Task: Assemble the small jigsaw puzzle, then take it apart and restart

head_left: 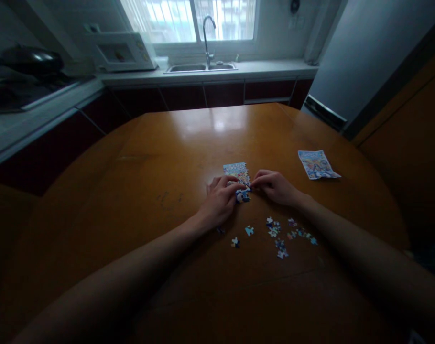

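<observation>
A partly joined jigsaw puzzle lies on the wooden table, its right edge uneven with tabs. My left hand rests over its left and lower part, fingers stretched out and covering some of the picture. At the right edge of the puzzle, my right hand has thumb and fingers pinched together on a small puzzle piece, mostly hidden by the fingertips. Nearer to me lie several loose pieces, among them a light blue piece, a dark and white piece and a scattered group.
A creased picture sheet lies to the right on the wooden table. Beyond the table are a counter with a sink and faucet, a microwave, a pan on the stove, and a fridge.
</observation>
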Motion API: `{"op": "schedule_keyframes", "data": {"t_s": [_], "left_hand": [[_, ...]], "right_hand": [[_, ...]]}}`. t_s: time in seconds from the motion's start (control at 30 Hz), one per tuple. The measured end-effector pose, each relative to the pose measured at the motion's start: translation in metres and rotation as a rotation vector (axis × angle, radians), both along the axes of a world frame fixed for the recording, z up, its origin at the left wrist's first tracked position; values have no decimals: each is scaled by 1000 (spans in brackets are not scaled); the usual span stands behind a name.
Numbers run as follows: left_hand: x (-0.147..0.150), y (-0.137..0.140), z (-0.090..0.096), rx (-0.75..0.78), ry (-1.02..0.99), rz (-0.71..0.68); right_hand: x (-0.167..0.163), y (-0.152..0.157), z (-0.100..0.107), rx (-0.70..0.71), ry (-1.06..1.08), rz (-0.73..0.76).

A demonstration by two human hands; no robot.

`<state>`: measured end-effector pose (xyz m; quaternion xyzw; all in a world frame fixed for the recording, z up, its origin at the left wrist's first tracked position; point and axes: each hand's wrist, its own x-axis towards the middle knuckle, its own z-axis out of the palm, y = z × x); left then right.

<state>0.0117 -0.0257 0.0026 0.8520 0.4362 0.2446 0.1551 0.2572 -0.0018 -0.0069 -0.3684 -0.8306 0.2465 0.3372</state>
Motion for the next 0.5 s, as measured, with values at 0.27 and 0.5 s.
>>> {"op": "schedule_keyframes", "data": {"t_s": [0.27, 0.5], "left_hand": [[-1, -1, -3, 63, 91, -39], [-1, 0, -5, 57, 110, -40]], "right_hand": [[-1, 0, 1, -2, -35, -2], [-1, 0, 3, -12, -49, -4]]}}
